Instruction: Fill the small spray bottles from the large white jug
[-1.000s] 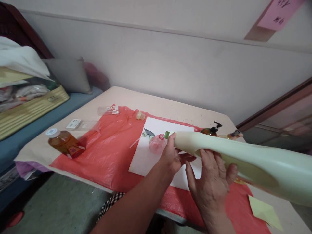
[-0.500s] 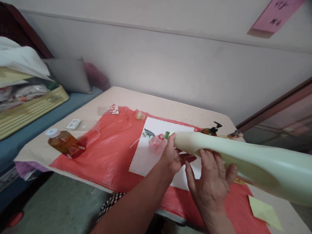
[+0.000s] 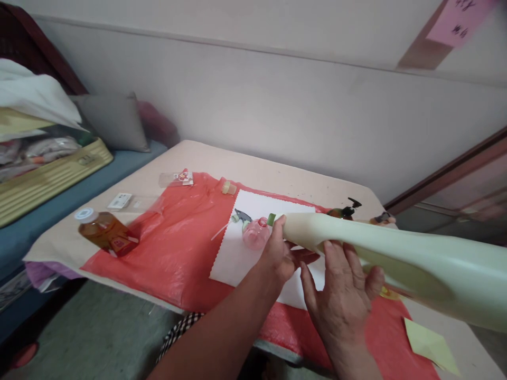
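Observation:
A long, smooth, pale green bottle-like container [image 3: 415,248] reaches in from the right edge, almost level, narrowing leftward. Its wide end is out of frame. At its narrow tip, a small green piece [image 3: 271,219] shows. My left hand [image 3: 283,256] is closed around that narrow end, the thumb up along its near side. Farther right, my right hand [image 3: 343,295] has its fingers against the container's underside. Just left of the tip, a round pink clear bottle [image 3: 255,234] without a cap rests on a white sheet [image 3: 225,261]. Beside it lies a grey trigger spray head [image 3: 242,215] with a thin tube.
Red plastic film [image 3: 174,253] covers much of the table. An amber liquid bottle [image 3: 109,232] stands left; clear packaging [image 3: 176,179] and a small pale cup [image 3: 228,187] lie farther back. A dark pump bottle [image 3: 343,212] is behind the container, a yellow-green paper [image 3: 430,340] near right.
The pink note on the wall has swung up and right, and its shadow looks longer. Both hands and the pale green container stay almost in place.

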{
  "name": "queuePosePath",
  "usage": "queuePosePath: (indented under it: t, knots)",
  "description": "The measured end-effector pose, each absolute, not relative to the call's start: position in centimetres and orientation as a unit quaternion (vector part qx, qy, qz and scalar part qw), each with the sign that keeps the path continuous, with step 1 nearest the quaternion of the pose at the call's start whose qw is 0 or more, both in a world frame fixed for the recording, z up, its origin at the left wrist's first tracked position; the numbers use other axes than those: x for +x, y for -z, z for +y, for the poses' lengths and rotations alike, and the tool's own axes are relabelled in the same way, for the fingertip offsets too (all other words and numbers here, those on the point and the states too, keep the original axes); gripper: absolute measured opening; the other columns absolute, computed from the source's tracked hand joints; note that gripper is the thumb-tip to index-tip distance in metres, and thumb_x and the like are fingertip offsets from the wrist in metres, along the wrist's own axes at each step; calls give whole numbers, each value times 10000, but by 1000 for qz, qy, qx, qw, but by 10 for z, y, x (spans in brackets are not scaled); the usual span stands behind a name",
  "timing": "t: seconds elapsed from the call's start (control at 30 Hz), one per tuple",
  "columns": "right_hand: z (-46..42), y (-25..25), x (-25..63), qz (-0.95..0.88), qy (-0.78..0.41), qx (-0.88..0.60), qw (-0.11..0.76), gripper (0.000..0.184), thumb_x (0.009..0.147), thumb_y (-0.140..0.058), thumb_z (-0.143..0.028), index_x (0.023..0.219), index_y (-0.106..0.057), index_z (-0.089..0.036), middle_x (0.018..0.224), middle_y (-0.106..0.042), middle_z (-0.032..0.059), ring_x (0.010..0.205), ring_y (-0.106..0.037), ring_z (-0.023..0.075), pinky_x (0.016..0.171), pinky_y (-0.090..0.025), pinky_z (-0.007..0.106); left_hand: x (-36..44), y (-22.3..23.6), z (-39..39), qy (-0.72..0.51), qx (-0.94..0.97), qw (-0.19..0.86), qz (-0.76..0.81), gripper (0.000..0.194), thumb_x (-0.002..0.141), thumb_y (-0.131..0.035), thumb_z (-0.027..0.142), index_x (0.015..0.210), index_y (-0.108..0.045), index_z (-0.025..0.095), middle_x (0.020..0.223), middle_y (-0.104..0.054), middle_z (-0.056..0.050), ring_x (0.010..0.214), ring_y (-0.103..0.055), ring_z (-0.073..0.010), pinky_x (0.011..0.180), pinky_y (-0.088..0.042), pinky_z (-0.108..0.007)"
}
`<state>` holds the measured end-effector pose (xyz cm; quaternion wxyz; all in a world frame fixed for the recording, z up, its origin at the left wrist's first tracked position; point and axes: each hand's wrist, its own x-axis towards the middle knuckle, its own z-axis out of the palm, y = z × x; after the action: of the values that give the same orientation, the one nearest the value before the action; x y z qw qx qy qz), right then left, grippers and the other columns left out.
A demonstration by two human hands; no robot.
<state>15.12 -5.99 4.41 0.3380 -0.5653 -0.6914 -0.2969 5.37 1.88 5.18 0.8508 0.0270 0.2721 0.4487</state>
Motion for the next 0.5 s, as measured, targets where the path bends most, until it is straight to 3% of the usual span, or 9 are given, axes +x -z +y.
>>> queuePosePath:
  t: [0.5]
  knots:
    - [-59, -41, 152, -696, 297, -559, 339, 632, 938, -617, -327, 1513, -417, -158, 1306, -685, 153, 1282, -605, 292, 1232, -200, 529, 53, -48, 20, -436, 26, 860, 264, 593, 912, -458, 645, 1181, -632, 145, 885, -634, -90, 740, -657, -234, 700, -572, -364]
